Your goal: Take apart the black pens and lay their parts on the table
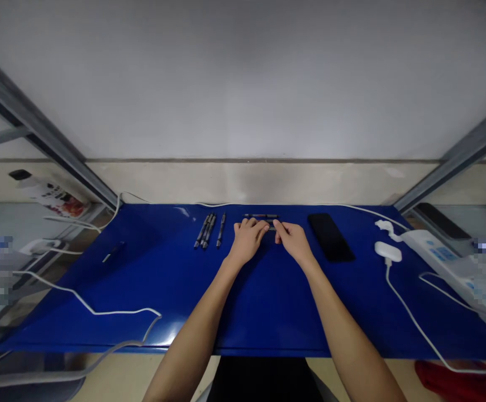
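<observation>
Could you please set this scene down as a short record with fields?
Surface: blue tabletop
Left hand: left hand, fingers over the crosswise pens
Right hand: right hand, fingers curled by those pens' right ends
Grip: partly hidden by the fingers, cannot tell
Left of the hands: a pen cluster, with a lone pen just to its right
Right of the hands: black phone, lying flat
Farther right: white case with a cable attached
</observation>
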Motion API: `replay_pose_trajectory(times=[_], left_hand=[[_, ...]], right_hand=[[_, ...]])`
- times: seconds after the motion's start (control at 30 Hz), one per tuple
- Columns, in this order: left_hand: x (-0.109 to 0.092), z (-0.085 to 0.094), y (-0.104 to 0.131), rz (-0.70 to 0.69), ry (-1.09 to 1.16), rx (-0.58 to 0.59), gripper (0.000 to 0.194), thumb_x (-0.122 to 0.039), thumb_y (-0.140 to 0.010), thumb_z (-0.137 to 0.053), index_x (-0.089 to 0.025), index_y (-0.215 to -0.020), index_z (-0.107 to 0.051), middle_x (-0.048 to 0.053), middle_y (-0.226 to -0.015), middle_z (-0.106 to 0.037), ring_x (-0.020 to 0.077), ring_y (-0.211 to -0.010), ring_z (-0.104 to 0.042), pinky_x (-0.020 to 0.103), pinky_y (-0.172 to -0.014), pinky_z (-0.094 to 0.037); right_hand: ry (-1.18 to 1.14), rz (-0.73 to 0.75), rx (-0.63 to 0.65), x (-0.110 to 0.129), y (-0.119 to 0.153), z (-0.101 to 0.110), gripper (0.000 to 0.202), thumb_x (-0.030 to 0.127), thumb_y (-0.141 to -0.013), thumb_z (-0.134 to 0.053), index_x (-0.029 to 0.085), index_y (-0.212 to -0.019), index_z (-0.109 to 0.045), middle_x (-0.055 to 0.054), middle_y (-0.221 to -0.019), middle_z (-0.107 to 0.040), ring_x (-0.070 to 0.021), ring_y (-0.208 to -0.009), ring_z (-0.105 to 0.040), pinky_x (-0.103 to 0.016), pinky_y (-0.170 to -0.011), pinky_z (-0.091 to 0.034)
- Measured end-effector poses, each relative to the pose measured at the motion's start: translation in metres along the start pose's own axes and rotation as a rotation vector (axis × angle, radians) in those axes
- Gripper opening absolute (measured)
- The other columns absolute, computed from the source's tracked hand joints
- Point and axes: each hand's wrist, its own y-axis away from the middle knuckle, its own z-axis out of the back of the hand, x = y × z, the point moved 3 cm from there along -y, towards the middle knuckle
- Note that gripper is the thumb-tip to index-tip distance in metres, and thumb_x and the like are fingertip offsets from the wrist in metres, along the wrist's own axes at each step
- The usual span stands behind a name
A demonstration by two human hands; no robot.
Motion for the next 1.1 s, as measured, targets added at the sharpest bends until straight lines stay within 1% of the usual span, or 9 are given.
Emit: replay_pose_trajectory(times=[0.13,0.27,0.37,0.53,0.73,0.8,0.9,0.97,1.1], left_hand=[[0.002,0.000,-0.001,0.060,0.003,0.003,0.041,-0.043,-0.102,-0.028,-0.023,-0.095,-0.063,0.005,-0.097,-0.065,0.0223,-0.096,-0.051,0.038,-0.087,-0.030],[-0.001,0.003,0.000,0.010,0.090,0.050,0.032,-0.046,-0.100,-0.035,-0.026,-0.104,-0.061,0.002,-0.097,-0.067,0.0208,-0.095,-0.054,0.035,-0.085,-0.030],[-0.001,0.004,0.000,-0.026,0.088,0.063,0.035,-0.045,-0.101,-0.034,-0.025,-0.096,-0.063,0.001,-0.093,-0.069,0.0202,-0.091,-0.055,0.035,-0.084,-0.029],[0.005,0.007,-0.003,0.084,0.027,-0.013,0.045,-0.044,-0.102,-0.026,-0.022,-0.086,-0.061,0.002,-0.086,-0.068,0.0214,-0.087,-0.055,0.036,-0.083,-0.029],[-0.005,0.011,0.000,-0.004,0.136,0.054,0.031,-0.046,-0.100,-0.036,-0.027,-0.103,-0.061,0.000,-0.088,-0.068,0.0210,-0.092,-0.057,0.035,-0.084,-0.031],[-0.005,0.010,0.001,0.003,0.113,0.078,0.034,-0.044,-0.100,-0.035,-0.026,-0.098,-0.063,0.001,-0.090,-0.069,0.0217,-0.094,-0.057,0.036,-0.085,-0.031],[0.000,0.009,-0.001,0.051,0.053,0.063,0.040,-0.041,-0.101,-0.031,-0.023,-0.089,-0.064,0.004,-0.091,-0.070,0.0227,-0.094,-0.056,0.038,-0.086,-0.031],[0.002,0.007,-0.001,0.061,0.041,0.048,0.041,-0.041,-0.101,-0.030,-0.022,-0.087,-0.063,0.004,-0.090,-0.069,0.0227,-0.092,-0.057,0.038,-0.086,-0.031],[-0.002,0.004,-0.001,0.040,0.067,0.059,0.036,-0.041,-0.100,-0.032,-0.023,-0.091,-0.062,0.003,-0.087,-0.068,0.0228,-0.093,-0.056,0.039,-0.087,-0.032]], right_hand=[[-0.023,0.061,0.028,0.005,0.002,-0.001,0.033,0.050,-0.091,-0.052,0.021,-0.077,-0.059,-0.001,-0.063,-0.064,-0.0161,-0.059,-0.061,-0.027,-0.059,-0.044],[0.117,0.047,0.034,0.005,0.002,0.000,0.049,0.052,-0.094,-0.044,0.020,-0.059,-0.053,-0.001,-0.052,-0.058,-0.0150,-0.050,-0.054,-0.028,-0.055,-0.039],[0.148,-0.009,0.060,0.004,0.002,0.000,0.057,0.056,-0.094,-0.041,0.020,-0.052,-0.052,-0.002,-0.047,-0.054,-0.0156,-0.048,-0.054,-0.028,-0.055,-0.039],[-0.012,0.095,0.139,0.009,0.005,-0.006,0.032,0.051,-0.089,-0.054,0.021,-0.083,-0.063,-0.001,-0.068,-0.065,-0.0161,-0.061,-0.060,-0.026,-0.059,-0.043],[0.088,-0.028,0.081,0.004,0.003,-0.002,0.060,0.056,-0.095,-0.038,0.020,-0.047,-0.048,-0.002,-0.043,-0.051,-0.0154,-0.046,-0.051,-0.028,-0.054,-0.038],[0.088,-0.029,0.072,0.004,0.003,-0.002,0.059,0.057,-0.094,-0.039,0.020,-0.050,-0.051,-0.002,-0.045,-0.052,-0.0157,-0.047,-0.051,-0.029,-0.053,-0.038],[0.033,0.064,0.084,0.009,0.004,-0.006,0.040,0.054,-0.091,-0.049,0.021,-0.073,-0.062,-0.001,-0.059,-0.060,-0.0161,-0.055,-0.055,-0.027,-0.055,-0.039],[0.029,0.108,0.092,0.012,0.006,-0.008,0.034,0.052,-0.091,-0.051,0.021,-0.080,-0.062,0.000,-0.063,-0.060,-0.0157,-0.056,-0.055,-0.026,-0.056,-0.039],[0.121,0.027,0.090,0.007,0.005,-0.008,0.053,0.053,-0.095,-0.039,0.020,-0.055,-0.051,-0.001,-0.050,-0.053,-0.0150,-0.048,-0.049,-0.028,-0.053,-0.035]])
